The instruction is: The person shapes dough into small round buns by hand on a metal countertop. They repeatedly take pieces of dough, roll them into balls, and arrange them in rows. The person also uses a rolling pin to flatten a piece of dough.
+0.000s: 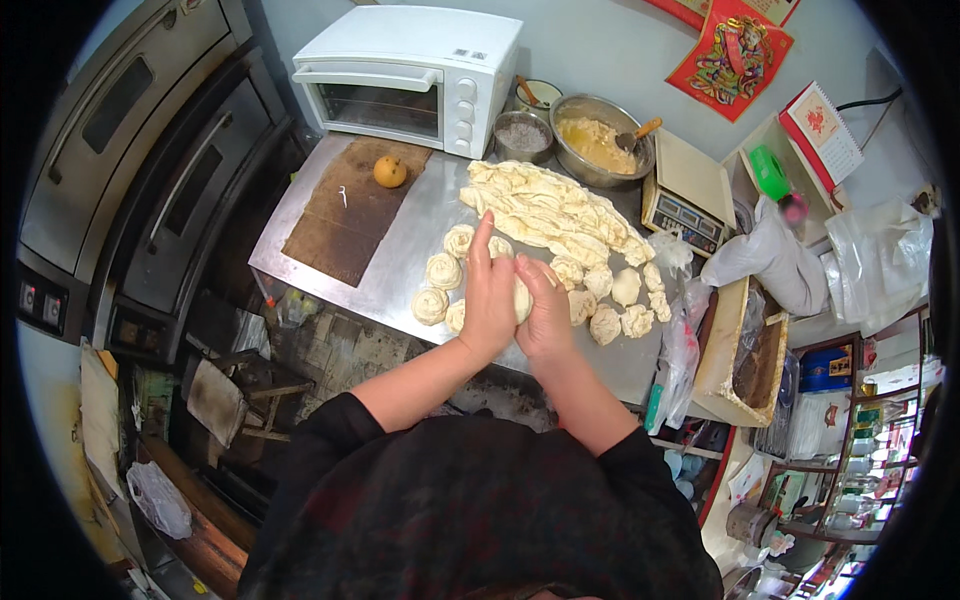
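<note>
Between my left hand and my right hand is a piece of pale dough, mostly covered by the palms and fingers. Both hands are raised above the front of a metal worktable. To their left sit several rounded, swirled dough balls. On the right lie several rougher dough lumps, some torn-looking. Beyond the hands stretches a long, folded slab of layered dough.
A white toaster oven stands at the back beside a steel bowl of yellowish filling, a smaller bowl and a digital scale. A round yellow fruit rests on a brown mat. A wooden box borders the right side.
</note>
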A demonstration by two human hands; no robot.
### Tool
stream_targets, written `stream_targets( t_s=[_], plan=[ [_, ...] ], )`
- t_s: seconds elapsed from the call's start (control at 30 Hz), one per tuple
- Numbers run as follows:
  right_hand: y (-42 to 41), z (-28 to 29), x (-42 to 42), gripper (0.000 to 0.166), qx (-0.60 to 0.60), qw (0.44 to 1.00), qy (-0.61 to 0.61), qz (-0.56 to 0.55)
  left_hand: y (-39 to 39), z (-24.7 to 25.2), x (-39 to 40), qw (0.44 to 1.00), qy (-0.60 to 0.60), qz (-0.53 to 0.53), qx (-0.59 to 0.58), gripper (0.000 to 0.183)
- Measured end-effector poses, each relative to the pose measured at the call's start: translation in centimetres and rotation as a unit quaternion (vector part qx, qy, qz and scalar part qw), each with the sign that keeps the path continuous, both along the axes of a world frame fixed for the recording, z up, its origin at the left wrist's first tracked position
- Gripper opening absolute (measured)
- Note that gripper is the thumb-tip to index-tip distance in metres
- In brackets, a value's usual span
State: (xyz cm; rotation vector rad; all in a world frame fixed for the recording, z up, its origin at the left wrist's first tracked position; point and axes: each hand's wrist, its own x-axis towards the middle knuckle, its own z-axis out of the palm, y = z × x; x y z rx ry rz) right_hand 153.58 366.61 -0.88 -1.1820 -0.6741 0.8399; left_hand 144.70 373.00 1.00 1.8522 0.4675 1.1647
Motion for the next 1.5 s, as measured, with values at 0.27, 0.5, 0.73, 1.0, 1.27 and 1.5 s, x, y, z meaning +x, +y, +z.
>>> stream_targets(
  t_s=[0.27, 0.5, 0.73, 1.0, 1.27, 1.5],
  plan=[
    [1.4, -2.4, 0.3, 0.028, 0.027, 0.987, 0.159, 0.007, 2.8, -4.9, 1.3, 0.998, 0.035, 0.031, -0.043, 0.061],
    [0.1, -5.4, 0.0, 0.034, -0.009, 0.996, -0.083, 0.014, 5.8, -6.9, -2.0, 0.909, 0.166, -0.145, 0.354, 0.068],
    [-3.5, -20.0, 3.5, 0.03, -0.271, 0.956, 0.026, -0.107, 6.9, -14.9, -12.6, 0.954, 0.295, -0.06, -0.004, 0.066],
    [0.7, -21.3, 4.3, 0.044, -0.313, 0.758, -0.57, -0.039, 7.2, -16.8, -18.5, 0.925, 0.377, 0.003, -0.051, 0.046],
    [-4.5, -17.5, 4.8, 0.027, -0.199, 0.817, -0.538, 0.065, 9.1, -15.2, -16.5, 0.937, 0.342, 0.006, -0.063, 0.037],
    [-1.5, -19.2, 9.2, 0.015, -0.228, 0.847, -0.462, 0.131, 7.1, -16.4, -15.7, 0.94, 0.325, -0.025, -0.102, 0.032]
  ],
)
